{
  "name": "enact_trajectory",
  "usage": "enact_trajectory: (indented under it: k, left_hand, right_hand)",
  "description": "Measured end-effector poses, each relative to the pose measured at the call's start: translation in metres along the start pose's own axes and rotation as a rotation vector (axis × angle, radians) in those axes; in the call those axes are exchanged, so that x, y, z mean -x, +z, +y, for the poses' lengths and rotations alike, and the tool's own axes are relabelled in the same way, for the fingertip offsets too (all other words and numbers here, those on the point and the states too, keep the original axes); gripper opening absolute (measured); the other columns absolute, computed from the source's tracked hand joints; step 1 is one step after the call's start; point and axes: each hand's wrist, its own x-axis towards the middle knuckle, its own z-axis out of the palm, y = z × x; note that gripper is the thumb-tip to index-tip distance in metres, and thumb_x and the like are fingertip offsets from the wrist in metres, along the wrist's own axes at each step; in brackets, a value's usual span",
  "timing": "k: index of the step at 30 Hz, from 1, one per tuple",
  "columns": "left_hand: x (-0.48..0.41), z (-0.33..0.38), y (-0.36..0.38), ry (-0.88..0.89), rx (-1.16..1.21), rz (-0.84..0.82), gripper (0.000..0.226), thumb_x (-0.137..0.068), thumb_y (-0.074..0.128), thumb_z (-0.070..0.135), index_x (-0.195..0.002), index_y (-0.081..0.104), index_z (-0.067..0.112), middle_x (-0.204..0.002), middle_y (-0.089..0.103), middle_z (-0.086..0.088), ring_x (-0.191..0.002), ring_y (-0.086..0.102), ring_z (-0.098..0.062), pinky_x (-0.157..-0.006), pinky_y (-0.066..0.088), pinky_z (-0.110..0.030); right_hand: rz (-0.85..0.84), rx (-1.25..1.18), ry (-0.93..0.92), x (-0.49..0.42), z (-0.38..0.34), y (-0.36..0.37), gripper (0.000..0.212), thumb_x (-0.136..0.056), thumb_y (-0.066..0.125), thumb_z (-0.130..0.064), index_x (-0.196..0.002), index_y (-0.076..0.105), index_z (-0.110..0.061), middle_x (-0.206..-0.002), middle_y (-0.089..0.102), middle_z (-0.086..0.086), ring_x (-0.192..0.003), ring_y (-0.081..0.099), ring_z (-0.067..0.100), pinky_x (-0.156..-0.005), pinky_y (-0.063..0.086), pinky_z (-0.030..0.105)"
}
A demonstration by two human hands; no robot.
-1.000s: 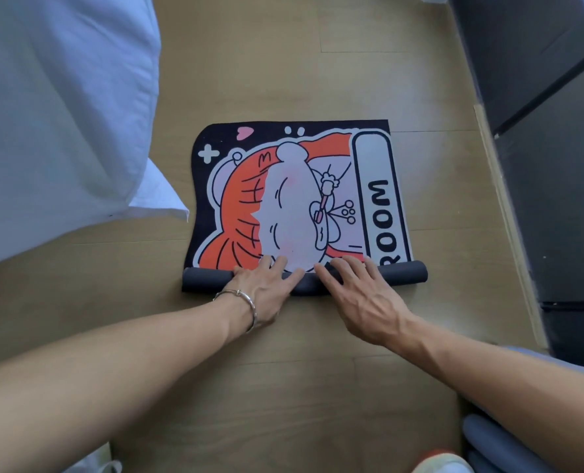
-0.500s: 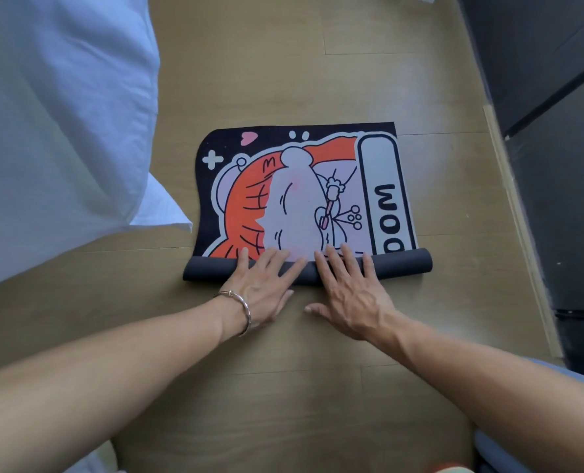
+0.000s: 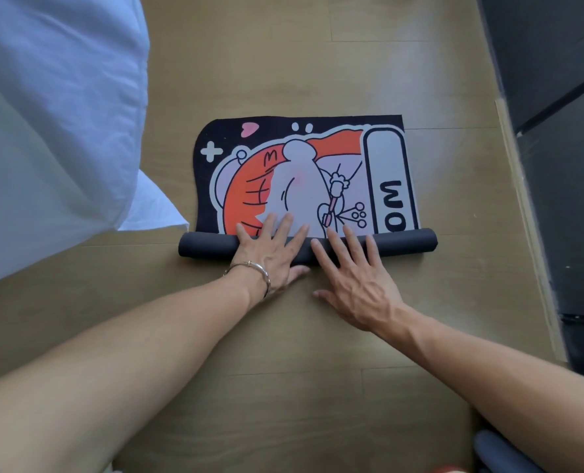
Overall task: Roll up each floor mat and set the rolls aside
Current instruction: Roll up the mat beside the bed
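Observation:
A floor mat (image 3: pixel 304 172) with an orange, white and black cartoon print lies on the wooden floor, partly rolled. Its near end forms a dark grey roll (image 3: pixel 406 245) running left to right. My left hand (image 3: pixel 270 254), with a metal bracelet at the wrist, presses flat on the middle of the roll, fingers straight and reaching onto the print. Beside it my right hand (image 3: pixel 355 278) also lies flat, its straight fingers on the roll. The letters "OM" show on the flat part at the right.
White bedding (image 3: pixel 51 124) hangs over the floor on the left, its corner close to the roll's left end. A dark cabinet (image 3: pixel 563 165) with a pale baseboard runs along the right. A dark grey rolled object (image 3: pixel 498 454) sits at the bottom right corner.
Both hands have pushed the roll away from me. The roll has covered more of the print, so "ROOM" now reads "OM", and the flat part is shorter.

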Motion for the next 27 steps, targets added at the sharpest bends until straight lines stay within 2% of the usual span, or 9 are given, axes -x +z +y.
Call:
enact_trajectory:
  k: [3, 6, 8, 10, 14, 17, 21, 25, 27]
  left_hand:
    - [-0.006, -0.001, -0.002, -0.019, 0.040, 0.000, 0.074, -0.091, 0.016, 0.066, -0.149, -0.013, 0.030, -0.158, -0.016, -0.002, -0.145, -0.012, -0.027, -0.104, 0.014, -0.070]
    - [-0.010, -0.005, -0.002, -0.025, 0.044, 0.033, 0.074, -0.091, 0.014, 0.066, -0.148, -0.015, 0.028, -0.158, -0.016, -0.002, -0.145, -0.012, -0.026, -0.107, 0.013, -0.067]
    - [-0.012, -0.007, -0.005, -0.048, 0.060, 0.077, 0.075, -0.092, 0.014, 0.065, -0.148, -0.015, 0.026, -0.158, -0.013, -0.002, -0.146, -0.009, -0.024, -0.109, 0.011, -0.063]
    - [-0.012, -0.008, -0.010, -0.045, 0.079, 0.137, 0.071, -0.095, 0.018, 0.059, -0.149, -0.012, 0.024, -0.159, -0.008, -0.004, -0.146, -0.005, -0.023, -0.111, 0.010, -0.059]
    - [-0.001, -0.005, -0.007, 0.113, -0.030, 0.245, 0.064, -0.099, 0.029, 0.039, -0.151, -0.002, 0.020, -0.157, 0.006, -0.007, -0.144, 0.009, -0.023, -0.111, 0.014, -0.056]
    - [-0.002, -0.002, -0.001, 0.086, -0.059, 0.225, 0.069, -0.097, 0.030, 0.043, -0.150, -0.006, 0.016, -0.158, 0.003, -0.006, -0.145, 0.006, -0.022, -0.112, 0.007, -0.058]
    - [-0.016, -0.003, -0.009, 0.066, -0.088, 0.177, 0.073, -0.097, 0.023, 0.053, -0.149, -0.012, 0.017, -0.159, -0.004, -0.002, -0.146, -0.001, -0.023, -0.112, 0.002, -0.059]
    - [-0.033, -0.012, -0.022, -0.021, -0.025, 0.132, 0.073, -0.095, 0.034, 0.054, -0.149, -0.008, 0.030, -0.158, -0.006, -0.006, -0.145, -0.005, -0.028, -0.110, 0.001, -0.062]
    - [-0.037, -0.012, -0.024, -0.067, 0.020, 0.118, 0.073, -0.094, 0.039, 0.053, -0.148, -0.005, 0.036, -0.155, 0.003, -0.011, -0.143, 0.003, -0.030, -0.111, 0.003, -0.061]
  right_hand:
    - [0.010, 0.006, 0.029, 0.000, -0.002, 0.005, 0.088, -0.075, 0.066, -0.061, -0.144, 0.039, -0.014, -0.148, 0.037, 0.020, -0.136, 0.034, 0.042, -0.105, 0.028, 0.061]
    - [-0.042, 0.014, 0.021, -0.007, 0.000, 0.000, 0.086, -0.090, 0.041, -0.064, -0.153, 0.005, -0.017, -0.159, 0.004, 0.017, -0.145, 0.002, 0.038, -0.114, 0.005, 0.057]
    - [-0.082, 0.020, 0.021, -0.015, 0.005, -0.008, 0.084, -0.092, 0.027, -0.065, -0.152, -0.010, -0.019, -0.159, -0.009, 0.013, -0.145, -0.010, 0.035, -0.114, -0.003, 0.054]
    - [-0.103, 0.006, 0.035, -0.024, 0.009, -0.016, 0.084, -0.092, 0.023, -0.067, -0.151, -0.013, -0.020, -0.160, -0.009, 0.012, -0.146, -0.011, 0.034, -0.115, -0.003, 0.053]
    - [-0.160, 0.018, 0.058, -0.041, 0.015, -0.024, 0.085, -0.091, 0.021, -0.069, -0.151, -0.013, -0.019, -0.160, -0.010, 0.011, -0.145, -0.012, 0.034, -0.116, -0.001, 0.053]
    - [-0.188, 0.011, 0.067, -0.052, 0.019, -0.027, 0.088, -0.089, 0.021, -0.071, -0.151, -0.014, -0.020, -0.159, -0.013, 0.011, -0.145, -0.013, 0.034, -0.116, -0.001, 0.053]
    - [-0.111, -0.049, 0.086, -0.056, 0.026, -0.029, 0.086, -0.091, 0.030, -0.067, -0.151, -0.011, -0.022, -0.160, -0.009, 0.012, -0.146, -0.008, 0.034, -0.116, 0.001, 0.053]
    - [0.029, -0.048, 0.121, -0.047, 0.038, -0.027, 0.072, -0.095, 0.045, -0.045, -0.152, 0.005, -0.025, -0.154, 0.015, 0.015, -0.144, 0.008, 0.036, -0.114, 0.010, 0.056]
    - [0.038, -0.035, 0.131, -0.045, 0.042, -0.024, 0.066, -0.096, 0.045, -0.037, -0.151, 0.009, -0.028, -0.145, 0.027, 0.015, -0.138, 0.019, 0.036, -0.112, 0.014, 0.056]
